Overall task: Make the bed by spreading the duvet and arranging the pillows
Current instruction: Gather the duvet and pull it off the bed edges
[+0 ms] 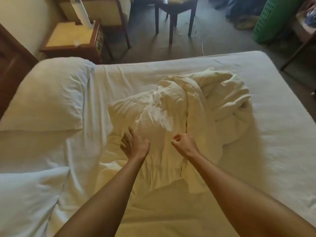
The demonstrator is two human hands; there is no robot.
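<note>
A crumpled cream duvet (196, 106) lies heaped in the middle of the bed (282, 117), which wears a white sheet. My left hand (135, 144) rests on the duvet's near edge with its fingers spread. My right hand (184, 142) is curled into a fist and pinches a fold of the duvet. One white pillow (51, 96) lies at the far left by the headboard. A second white pillow (25, 199) lies at the near left.
A wooden bedside table (71, 36) stands past the far edge of the bed, with a chair (102, 11) behind it. Further right stand a dark wooden chair (174, 16) and a green laundry basket (273, 21) on grey floor.
</note>
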